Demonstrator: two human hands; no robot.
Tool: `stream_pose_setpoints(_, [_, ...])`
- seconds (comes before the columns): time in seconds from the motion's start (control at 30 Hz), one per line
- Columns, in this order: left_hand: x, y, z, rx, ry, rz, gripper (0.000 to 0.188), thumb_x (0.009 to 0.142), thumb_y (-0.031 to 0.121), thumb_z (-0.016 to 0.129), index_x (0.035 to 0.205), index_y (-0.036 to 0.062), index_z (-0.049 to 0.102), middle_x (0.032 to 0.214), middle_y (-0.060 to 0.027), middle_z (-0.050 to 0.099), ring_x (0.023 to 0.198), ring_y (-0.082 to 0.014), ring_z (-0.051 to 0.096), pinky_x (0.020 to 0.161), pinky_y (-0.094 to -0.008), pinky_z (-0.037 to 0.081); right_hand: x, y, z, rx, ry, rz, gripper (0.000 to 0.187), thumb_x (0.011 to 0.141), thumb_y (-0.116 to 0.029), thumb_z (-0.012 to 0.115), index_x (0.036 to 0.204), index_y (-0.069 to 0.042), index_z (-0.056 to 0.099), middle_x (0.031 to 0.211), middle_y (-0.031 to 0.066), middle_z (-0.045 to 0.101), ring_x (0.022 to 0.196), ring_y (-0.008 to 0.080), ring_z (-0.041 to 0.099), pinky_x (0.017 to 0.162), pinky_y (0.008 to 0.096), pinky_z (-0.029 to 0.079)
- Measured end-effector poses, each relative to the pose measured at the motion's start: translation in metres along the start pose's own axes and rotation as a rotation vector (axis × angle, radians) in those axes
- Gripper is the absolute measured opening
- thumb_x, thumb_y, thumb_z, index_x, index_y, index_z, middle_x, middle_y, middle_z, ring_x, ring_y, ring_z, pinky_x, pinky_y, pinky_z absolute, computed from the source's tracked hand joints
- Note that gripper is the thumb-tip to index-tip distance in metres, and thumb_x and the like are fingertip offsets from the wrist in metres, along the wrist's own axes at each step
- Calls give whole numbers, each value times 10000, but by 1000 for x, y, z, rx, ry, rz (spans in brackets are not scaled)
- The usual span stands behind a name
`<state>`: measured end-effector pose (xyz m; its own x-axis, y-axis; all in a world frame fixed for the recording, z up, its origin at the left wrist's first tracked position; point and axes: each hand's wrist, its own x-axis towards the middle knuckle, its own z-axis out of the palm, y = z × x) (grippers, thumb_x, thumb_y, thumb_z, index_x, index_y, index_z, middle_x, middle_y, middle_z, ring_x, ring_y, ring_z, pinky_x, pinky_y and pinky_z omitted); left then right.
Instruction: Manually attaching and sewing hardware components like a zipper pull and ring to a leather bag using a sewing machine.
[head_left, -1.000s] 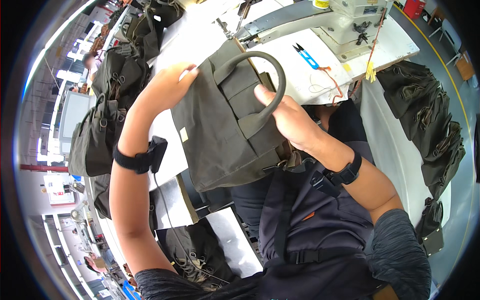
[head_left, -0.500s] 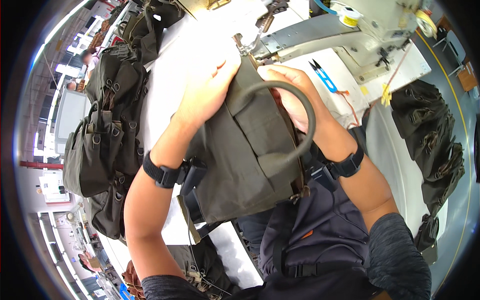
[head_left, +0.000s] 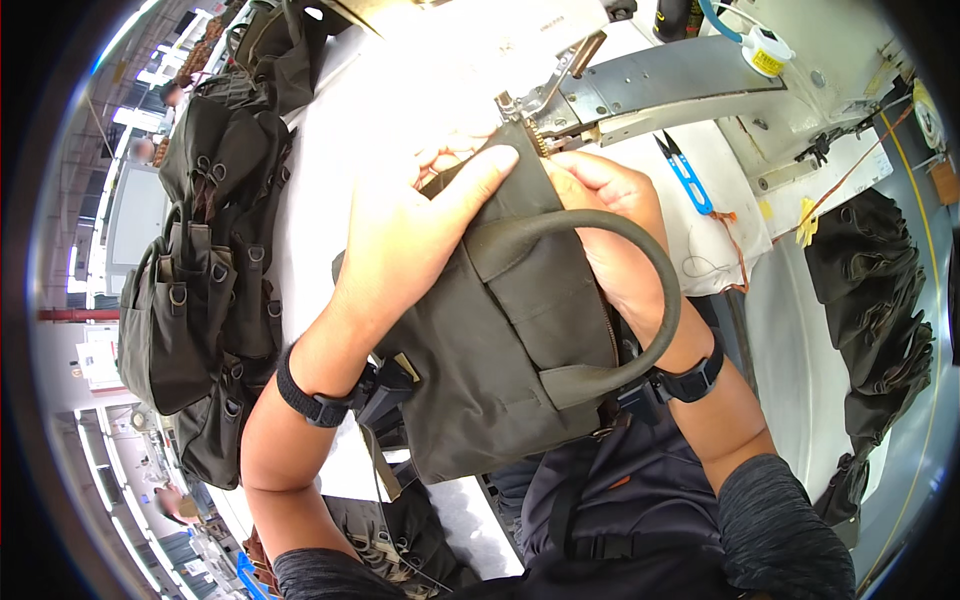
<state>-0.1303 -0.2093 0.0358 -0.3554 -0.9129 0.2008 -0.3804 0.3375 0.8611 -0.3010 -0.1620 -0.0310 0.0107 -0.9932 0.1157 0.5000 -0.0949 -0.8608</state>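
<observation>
A dark olive bag [head_left: 500,330] with a rounded carry handle [head_left: 655,265] lies before me, its far end at the presser foot [head_left: 508,106] of a sewing machine [head_left: 660,80]. My left hand [head_left: 415,225] grips the bag's far left part, thumb on top and fingers curled at the far edge. Along the zipper [head_left: 608,320] side, my right hand [head_left: 622,235] holds the bag's edge with bent fingers, partly behind the handle. What lies under the bag is hidden. Strong glare washes out the table around my left fingers.
Blue thread snips [head_left: 686,178] with an orange cord lie on the machine bed to the right. Similar dark bags [head_left: 205,270] are heaped along the left, and more dark bags [head_left: 870,300] hang or lie at the right. A white spool [head_left: 766,50] sits on the machine.
The bag has shifted slightly right and nearer in the view, as has the machine. My left thumb now presses on top of the bag close to the presser foot.
</observation>
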Motion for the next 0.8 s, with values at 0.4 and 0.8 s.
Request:
stream_pose_setpoints(0.4, [-3,2,0,84,2,-53,349,871,48,826,1163,-31,651,1060,-81,726,967,-104,672,895,-252,542,-31,11,-22,-76,-72,58,192,1047,-140,626,1043,44,681,866,-34,611,783,15,500,666,198,432])
stream_pose_setpoints(0.8, [0,-10,5,-67,19,-19,329,870,7,809,1153,-44,649,1008,-82,732,901,-96,677,839,-245,550,-29,8,-13,-94,-18,45,137,1036,-61,617,1034,60,681,828,-37,593,768,18,476,656,202,429])
